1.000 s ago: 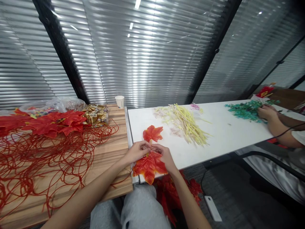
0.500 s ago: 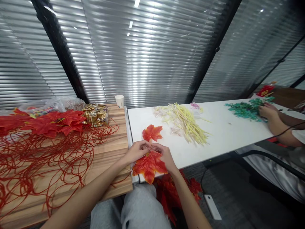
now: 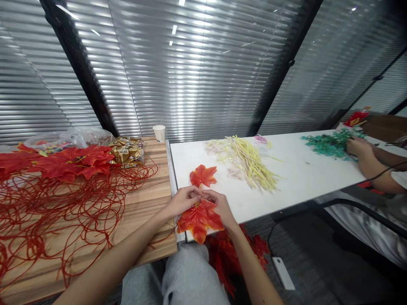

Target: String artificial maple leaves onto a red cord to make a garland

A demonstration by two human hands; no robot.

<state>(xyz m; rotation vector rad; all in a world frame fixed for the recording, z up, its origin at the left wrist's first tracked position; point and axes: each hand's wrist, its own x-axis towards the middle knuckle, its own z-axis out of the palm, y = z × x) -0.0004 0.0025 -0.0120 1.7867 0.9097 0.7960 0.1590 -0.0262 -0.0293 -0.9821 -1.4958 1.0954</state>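
My left hand [image 3: 183,201] and my right hand [image 3: 222,206] meet over the near left end of the white table. Both are closed, with fingertips pinched together at the stem end of a red-orange artificial maple leaf [image 3: 201,221]. The leaf's broad part spreads below my fingers, over the table's front edge. A second maple leaf [image 3: 203,175] lies flat just beyond my fingertips. From the lower leaf's left side a thin red cord [image 3: 162,240] trails onto the wooden table. My fingers hide exactly what is pinched at the stem.
Tangled red cords [image 3: 85,203], more red leaves [image 3: 70,163], gold packets [image 3: 127,152] and a paper cup [image 3: 159,133] are on the wooden table [image 3: 152,212]. Yellow strips [image 3: 252,163] lie right on the white table [image 3: 295,182]. A co-worker's hand [image 3: 358,146] touches green foliage [image 3: 327,146]. Leaves [image 3: 225,258] hang below.
Both hands keep nearly the same pinch on the leaf, with only slight finger movement. At far right, the co-worker's hand has shifted a little.
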